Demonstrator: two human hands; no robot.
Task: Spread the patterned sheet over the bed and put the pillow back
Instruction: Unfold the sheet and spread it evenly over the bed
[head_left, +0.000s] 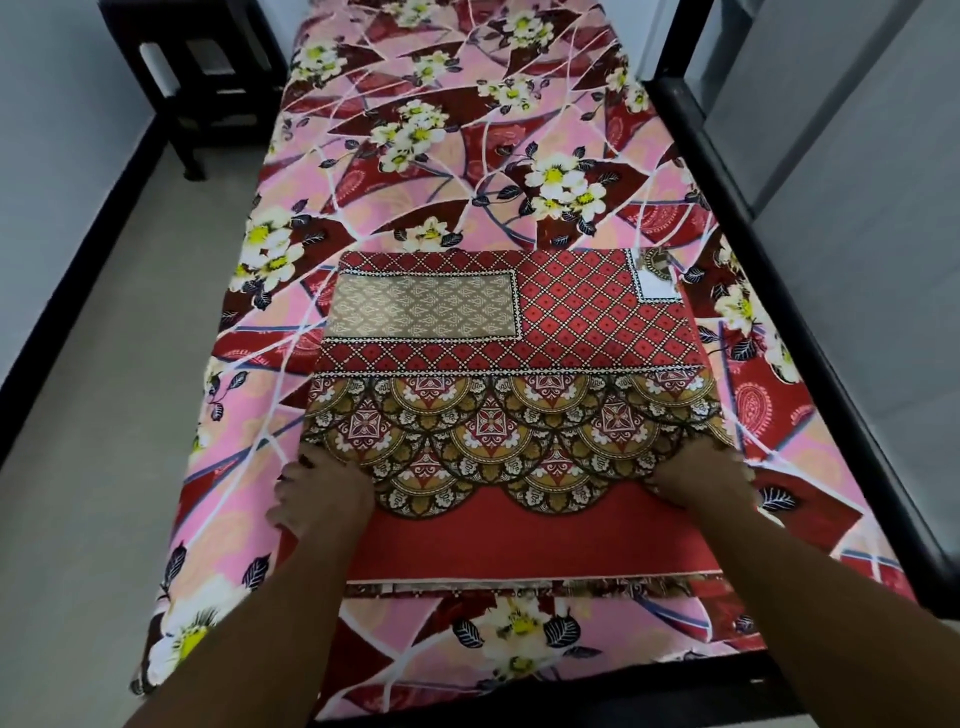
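Note:
A folded patterned sheet (519, 338), red with diamond checks, gold scallops and a plain red band, lies flat on the near half of the bed. Under it the mattress is covered by a pink and maroon floral sheet (415, 156). My left hand (317, 493) sits at the folded sheet's near left edge with its fingers curled around it. At the near right edge, my right hand (701, 478) has its fingertips tucked under the fabric. No pillow is in view.
The black bed frame (779, 312) runs along the right side and the foot, against a grey wall. A black stool (197, 78) stands on the floor at the far left of the bed. Pale floor (104, 415) runs along the left.

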